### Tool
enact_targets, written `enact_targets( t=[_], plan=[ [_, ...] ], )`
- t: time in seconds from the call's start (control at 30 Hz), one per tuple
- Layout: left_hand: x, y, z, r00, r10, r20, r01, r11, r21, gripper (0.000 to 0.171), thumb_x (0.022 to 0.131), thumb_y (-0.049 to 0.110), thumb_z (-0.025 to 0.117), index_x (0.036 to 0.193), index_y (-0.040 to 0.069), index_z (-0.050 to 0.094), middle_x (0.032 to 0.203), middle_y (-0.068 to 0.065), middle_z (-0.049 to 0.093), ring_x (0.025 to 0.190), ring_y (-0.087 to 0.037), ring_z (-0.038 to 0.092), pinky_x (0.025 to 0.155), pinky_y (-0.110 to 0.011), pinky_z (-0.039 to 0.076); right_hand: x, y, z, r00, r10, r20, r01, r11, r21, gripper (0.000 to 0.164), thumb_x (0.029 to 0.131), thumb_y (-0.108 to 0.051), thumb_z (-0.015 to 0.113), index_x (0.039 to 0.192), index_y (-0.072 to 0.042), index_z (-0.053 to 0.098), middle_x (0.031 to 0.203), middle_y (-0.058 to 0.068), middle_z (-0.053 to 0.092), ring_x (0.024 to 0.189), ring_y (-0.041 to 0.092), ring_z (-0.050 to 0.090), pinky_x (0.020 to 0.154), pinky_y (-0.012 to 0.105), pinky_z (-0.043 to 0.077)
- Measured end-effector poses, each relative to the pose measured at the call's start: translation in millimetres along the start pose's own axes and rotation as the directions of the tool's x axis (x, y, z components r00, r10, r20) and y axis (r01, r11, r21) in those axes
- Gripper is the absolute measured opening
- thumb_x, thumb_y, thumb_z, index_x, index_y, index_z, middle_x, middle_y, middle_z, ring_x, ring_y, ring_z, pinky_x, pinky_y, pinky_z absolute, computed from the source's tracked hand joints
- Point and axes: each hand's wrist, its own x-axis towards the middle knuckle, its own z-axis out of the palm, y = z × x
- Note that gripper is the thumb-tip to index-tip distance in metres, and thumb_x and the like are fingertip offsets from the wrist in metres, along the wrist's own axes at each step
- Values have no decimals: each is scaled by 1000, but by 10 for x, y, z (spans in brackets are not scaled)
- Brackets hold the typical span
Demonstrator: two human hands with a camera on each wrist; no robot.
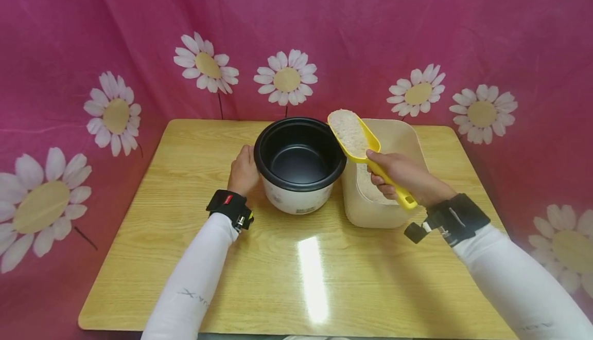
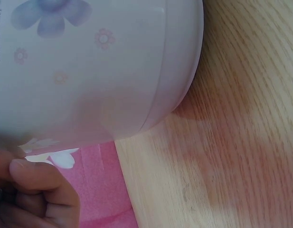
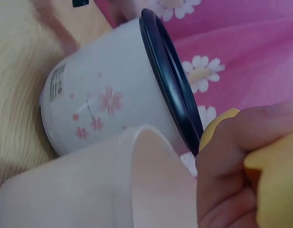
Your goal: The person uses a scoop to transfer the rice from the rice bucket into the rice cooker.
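Observation:
A white rice cooker (image 1: 296,202) with a black inner pot stands lidless on the table, flower prints on its side. At its left side my left hand (image 1: 244,171) holds on with curled fingers; what exactly they grip is hidden. My right hand (image 1: 402,174) grips the handle of a yellow scoop (image 1: 374,139), heaped with pale rice grains (image 1: 349,131). The scoop is tilted slightly, its bowl over the gap between the cooker's right rim and a cream bin (image 1: 370,216). More rice lies inside that bin, below my right hand.
The cooker and bin stand close together toward the back of the wooden table (image 1: 259,278). A pink curtain (image 1: 324,11) with white daisies rises behind and along both sides. Light reflects off the tabletop in front.

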Motion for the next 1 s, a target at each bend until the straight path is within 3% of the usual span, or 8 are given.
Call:
enact_targets(
  t=[0.33, 0.6, 1.0],
  plan=[
    [0, -23, -1, 1000, -4, 4, 4, 1000, -7, 49, 114, 42, 23, 127, 3, 49, 100, -14, 51, 98, -33, 54, 83, -41, 41, 117, -112, 235, 997, -30, 69, 33, 999, -34, 48, 108, -54, 43, 92, -8, 44, 68, -3, 46, 49, 12, 41, 48, 23, 37],
    [0, -43, -4, 1000, -12, 6, 12, 1000, -8, 48, 114, 42, 23, 127, 3, 49, 98, -13, 50, 96, -32, 53, 81, -39, 41, 217, -238, 397, 994, -34, 101, 48, 989, -139, 50, 108, -54, 42, 87, -9, 45, 67, -2, 46, 51, 14, 43, 51, 25, 38],
    [28, -26, 11, 1000, -29, 10, 29, 999, -17, 48, 114, 42, 25, 128, 4, 49, 107, -17, 55, 102, -34, 54, 90, -44, 44, 333, -304, 476, 996, -26, 82, 47, 965, -259, 50, 107, -54, 44, 88, -8, 46, 67, 0, 47, 53, 16, 46, 51, 27, 40]
  ],
)
